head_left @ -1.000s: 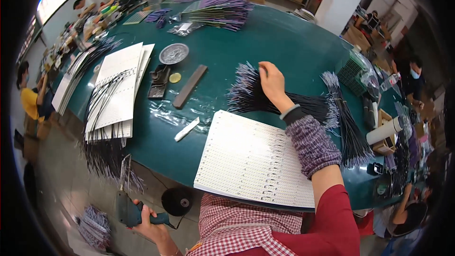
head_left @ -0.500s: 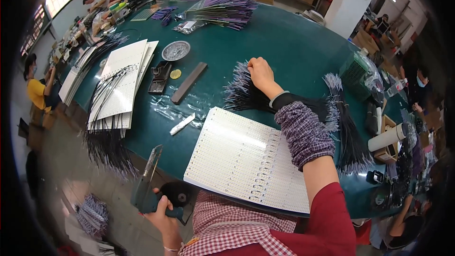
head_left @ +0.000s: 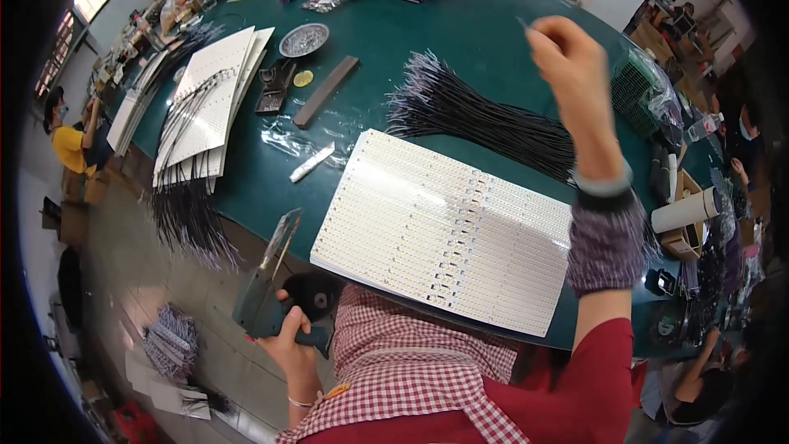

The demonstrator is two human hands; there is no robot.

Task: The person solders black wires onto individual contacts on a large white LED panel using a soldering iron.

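Two hands in view. Our left hand (head_left: pixel 289 347) is wrapped round the handle of a dark green pistol-grip tool (head_left: pixel 261 311), metal prongs pointing up, beside the near edge of the desk (head_left: pixel 485 25). Our right hand (head_left: pixel 569 62) is up over the right part of the desk, thumb and fingers pinched on a thin pale strand (head_left: pixel 522 23); too blurred for us to tell what it is. We have a stack of white boards (head_left: pixel 386 222) right in front of us, a bundle of black wires (head_left: pixel 493 119) with pale purple ends lying just beyond. Left, we see more white boards (head_left: pixel 193 111), black leads (head_left: pixel 193 218) hanging off the desk edge. Between: metal dish (head_left: pixel 304 39), grey bar (head_left: pixel 327 92), yellow disc (head_left: pixel 303 78). Far right, we see a green basket (head_left: pixel 631 103).
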